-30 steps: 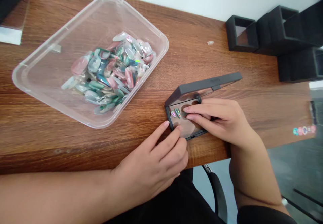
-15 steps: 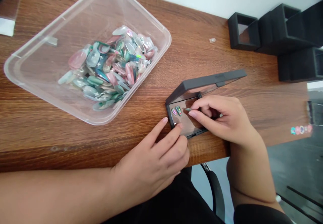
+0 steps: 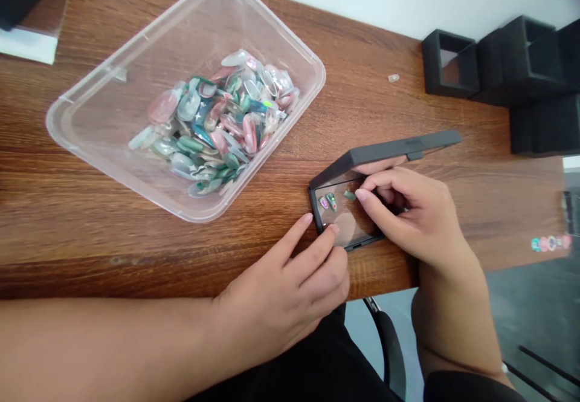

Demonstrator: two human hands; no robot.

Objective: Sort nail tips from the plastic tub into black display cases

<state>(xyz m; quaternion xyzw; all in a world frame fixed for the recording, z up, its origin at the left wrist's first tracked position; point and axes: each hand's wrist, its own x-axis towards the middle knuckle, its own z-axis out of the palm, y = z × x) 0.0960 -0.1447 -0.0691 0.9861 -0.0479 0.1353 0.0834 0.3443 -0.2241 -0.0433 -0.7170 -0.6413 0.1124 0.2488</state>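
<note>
Wooden table (image 3: 371, 121), green nail tip (image 3: 349, 195), long axis roughly left-right, right fingers (image 3: 375, 207) beside, pinch unclear, left fingers (image 3: 316, 249) spread

Black hinged case (image 3: 385, 153) stands open on the wood-grain desk (image 3: 136, 251). Your left hand (image 3: 290, 287), fingers extended, rests at its near-left edge. Your right hand (image 3: 412, 208) has thumb and forefinger at a small green false nail (image 3: 349, 195); grip unclear. Two patterned nails (image 3: 331, 202) lie inside. Translucent tub (image 3: 272, 155), farther left, holds heaped loose nails (image 3: 217, 124).
</note>
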